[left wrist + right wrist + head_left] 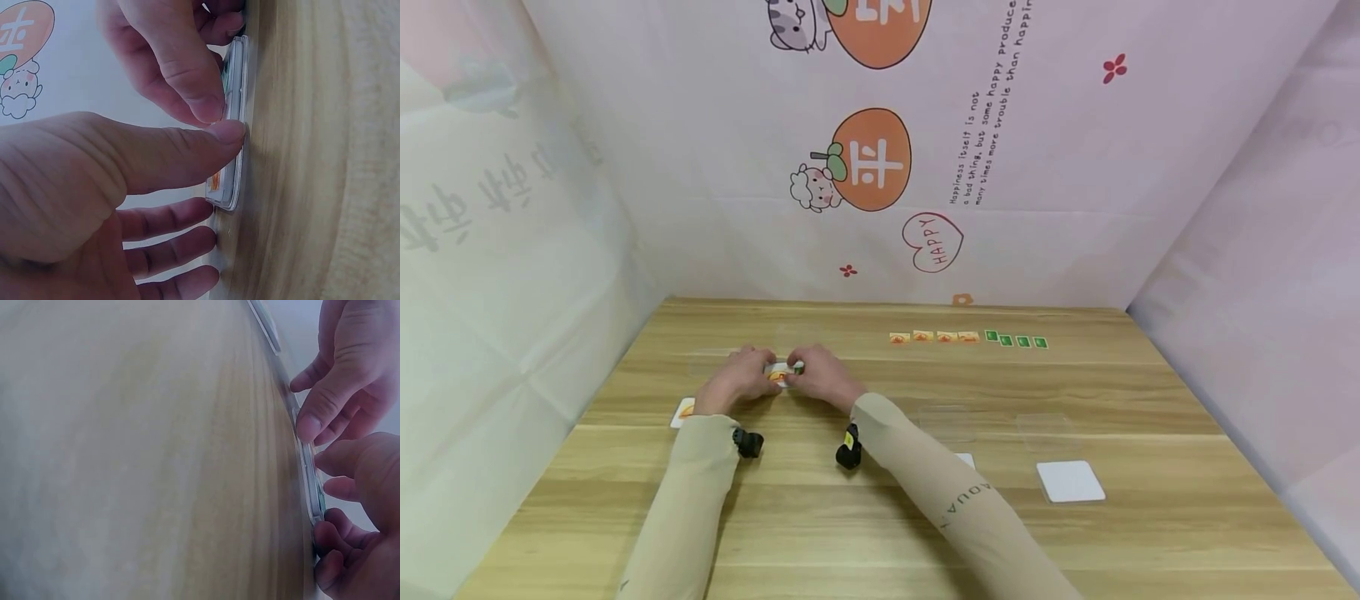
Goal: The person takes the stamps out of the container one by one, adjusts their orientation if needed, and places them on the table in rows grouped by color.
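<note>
Because both hands work on so thin a piece, light and even pressure should serve best: set the clear-edged picture tile (779,372) square on the wood-grain tabletop (790,533), steady its left end, and work along the rim little by little. Pushing hard at one corner could tilt it or shift the little pictures on its face. The left hand (741,379) pinches the left end, thumb over the near edge, its three lower fingers reaching fairly straight past the end. The right hand (824,375) pinches at the other end with thumb and forefinger, the remaining fingers curled (whether they grip the rim or a loose layer on it, I cannot tell).

As for looks, the tile is a slim, round-cornered slab lying low at the left of the tabletop, between the hands. Its face is white, with an orange-yellow print towards the left and a bit of green at the right; its side shows clear, glassy layers around a paler core. Fingers cover much of the design, so the whole pattern stays unreadable.
</note>
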### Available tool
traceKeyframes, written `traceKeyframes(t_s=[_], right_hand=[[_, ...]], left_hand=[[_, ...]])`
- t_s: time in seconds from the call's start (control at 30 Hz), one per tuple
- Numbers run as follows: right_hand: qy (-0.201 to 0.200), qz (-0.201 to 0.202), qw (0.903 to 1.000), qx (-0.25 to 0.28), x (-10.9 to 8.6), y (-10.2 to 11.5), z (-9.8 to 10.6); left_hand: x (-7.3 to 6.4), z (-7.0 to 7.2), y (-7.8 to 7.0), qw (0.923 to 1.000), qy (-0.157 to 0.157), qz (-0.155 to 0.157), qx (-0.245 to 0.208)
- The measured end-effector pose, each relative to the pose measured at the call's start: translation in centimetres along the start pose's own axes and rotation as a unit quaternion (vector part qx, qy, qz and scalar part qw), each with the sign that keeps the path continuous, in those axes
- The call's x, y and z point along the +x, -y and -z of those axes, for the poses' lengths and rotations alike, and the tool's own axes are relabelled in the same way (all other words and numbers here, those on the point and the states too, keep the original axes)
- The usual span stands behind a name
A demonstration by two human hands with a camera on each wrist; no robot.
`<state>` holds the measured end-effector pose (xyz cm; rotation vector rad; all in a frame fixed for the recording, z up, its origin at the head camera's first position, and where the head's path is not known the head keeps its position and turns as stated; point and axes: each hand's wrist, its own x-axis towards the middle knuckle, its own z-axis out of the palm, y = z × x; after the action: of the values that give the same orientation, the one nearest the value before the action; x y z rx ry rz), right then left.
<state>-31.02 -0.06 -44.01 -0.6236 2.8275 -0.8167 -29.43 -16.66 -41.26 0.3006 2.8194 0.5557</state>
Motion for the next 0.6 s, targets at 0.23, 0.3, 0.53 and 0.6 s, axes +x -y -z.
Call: traceKeyframes(t_s=[0.23,0.3,0.53,0.6], right_hand=[[-0.004,-0.019,0.9994,-0.028,0.13,0.43,-0.17],[-0.004,-0.021,0.9993,-0.029,0.16,0.53,-0.17],[-0.007,-0.021,0.9995,-0.021,0.34,0.86,-0.06],[-0.007,-0.023,0.9995,-0.02,0.4,0.91,-0.03]], left_hand=[[-0.01,-0.04,0.12,1.0,-0.001,0.0,0.001],[-0.03,-0.03,0.11,1.0,0.0,0.001,0.002],[0.09,-0.11,0.13,1.0,-0.002,0.002,0.007],[0.12,-0.13,0.12,1.0,0.0,0.002,0.008]])
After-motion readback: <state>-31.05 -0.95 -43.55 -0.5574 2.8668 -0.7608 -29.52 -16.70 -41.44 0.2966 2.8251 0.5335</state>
